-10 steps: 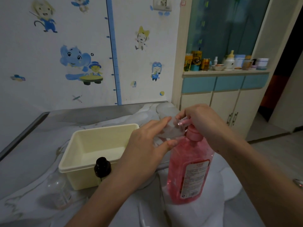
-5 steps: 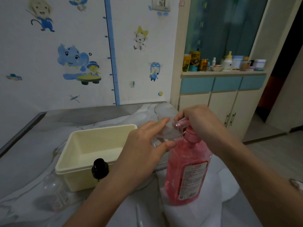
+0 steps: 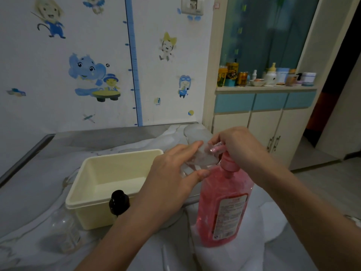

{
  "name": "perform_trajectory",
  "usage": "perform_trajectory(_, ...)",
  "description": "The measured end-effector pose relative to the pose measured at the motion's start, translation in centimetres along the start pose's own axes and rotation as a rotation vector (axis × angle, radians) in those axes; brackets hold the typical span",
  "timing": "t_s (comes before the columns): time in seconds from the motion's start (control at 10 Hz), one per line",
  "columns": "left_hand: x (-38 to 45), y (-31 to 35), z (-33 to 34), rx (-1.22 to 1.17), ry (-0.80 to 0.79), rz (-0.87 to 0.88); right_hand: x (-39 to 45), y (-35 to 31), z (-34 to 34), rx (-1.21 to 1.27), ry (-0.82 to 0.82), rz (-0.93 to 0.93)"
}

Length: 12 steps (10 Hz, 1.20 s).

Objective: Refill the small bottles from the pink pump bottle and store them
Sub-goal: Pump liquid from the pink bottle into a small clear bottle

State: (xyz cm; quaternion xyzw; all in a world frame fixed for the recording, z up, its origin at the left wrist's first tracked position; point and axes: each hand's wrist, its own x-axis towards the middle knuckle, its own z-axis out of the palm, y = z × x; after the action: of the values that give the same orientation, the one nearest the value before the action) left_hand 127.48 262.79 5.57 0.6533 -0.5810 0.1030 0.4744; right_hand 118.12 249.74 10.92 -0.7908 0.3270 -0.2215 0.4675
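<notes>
Left hand (image 3: 172,173): I am gripping a small clear bottle (image 3: 203,159), tilted, mouth at the pump spout. Right hand (image 3: 234,145): I am closing over the pump head of the pink pump bottle (image 3: 222,208). Change since a second ago: almost none, both hands holding position, so filling is probably ongoing. Cream bin (image 3: 109,188) is waiting empty beside a dark-capped bottle (image 3: 119,202) and another clear bottle (image 3: 64,229)
</notes>
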Motion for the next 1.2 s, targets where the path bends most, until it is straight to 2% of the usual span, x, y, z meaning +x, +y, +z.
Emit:
perform_trajectory(0.2,-0.1,0.2,-0.2,-0.023,0.031,-0.003,1.7,-2.1,0.2,-0.132,-0.23,0.076)
perform_trajectory(0.3,0.0,0.1,-0.1,-0.012,0.037,-0.001,2.1,-2.3,0.0,-0.263,-0.224,0.009)
perform_trajectory(0.5,0.1,-0.2,0.1,0.01,0.014,-0.006,1.3,0.2,-0.1,-0.158,-0.043,-0.081)
perform_trajectory(0.6,0.0,-0.1,0.1,0.011,0.013,-0.008,0.9,0.2,0.0,0.024,-0.04,-0.006)
perform_trajectory(0.7,0.0,0.2,-0.1,0.009,0.031,-0.006,1.2,-2.1,0.2,-0.012,-0.134,0.101)
perform_trajectory(0.9,0.0,0.4,-0.3,-0.003,0.031,0.002,1.7,-2.3,0.0,-0.253,-0.179,0.06)
perform_trajectory(1.1,0.0,0.1,0.1,0.001,0.023,0.0,1.4,-1.3,0.2,-0.297,-0.117,-0.023)
perform_trajectory(1.2,-0.1,0.3,-0.1,-0.012,0.037,0.0,0.7,-2.0,0.1,-0.286,-0.18,-0.021)
